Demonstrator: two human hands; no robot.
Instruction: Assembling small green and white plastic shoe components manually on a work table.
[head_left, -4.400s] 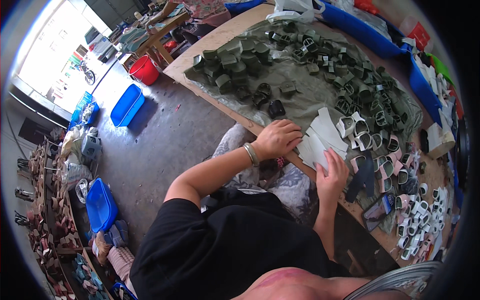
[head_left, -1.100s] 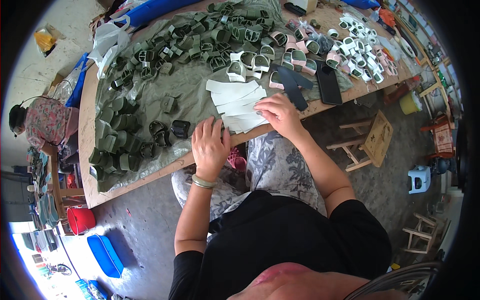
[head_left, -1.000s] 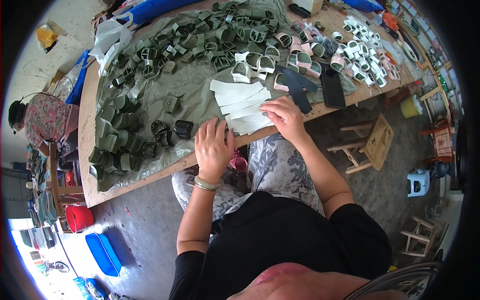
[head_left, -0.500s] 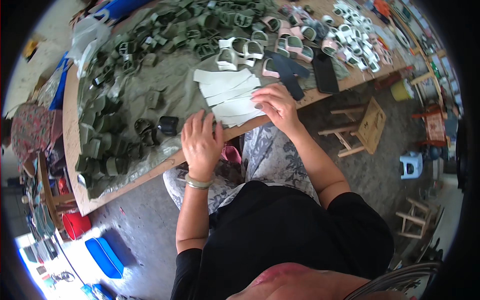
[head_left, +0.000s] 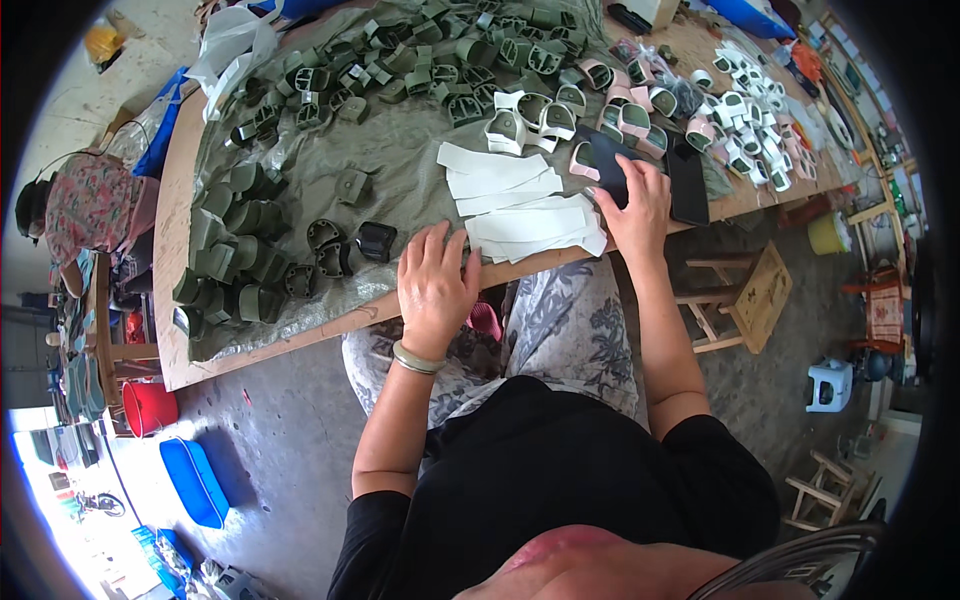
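My left hand [head_left: 438, 290] lies palm down at the table's front edge, fingers extended and holding nothing. Beside it is a fanned stack of white strips [head_left: 530, 220]. To the right, my right hand [head_left: 640, 210] has its thumb and fingers on either side of dark blue-black strips [head_left: 610, 160], gripping them; its palm side is hidden. White open-sided molded pieces [head_left: 530, 122] stand just beyond the white strips. A black phone [head_left: 688, 185] lies right of my right hand, and a small black case [head_left: 376, 241] sits left of my left hand.
Many green molded pieces [head_left: 415, 70] cover the table's far side, with more green pieces [head_left: 235, 255] at the left. Pink-and-green pieces [head_left: 632, 118] and a white pile [head_left: 745, 120] lie far right. A wooden stool [head_left: 760, 298] stands at right. Another person [head_left: 100, 205] bends at far left.
My right hand has moved from the white strips to the dark strips and closed on them. My left hand remains near the table edge. The whole view has shifted slightly.
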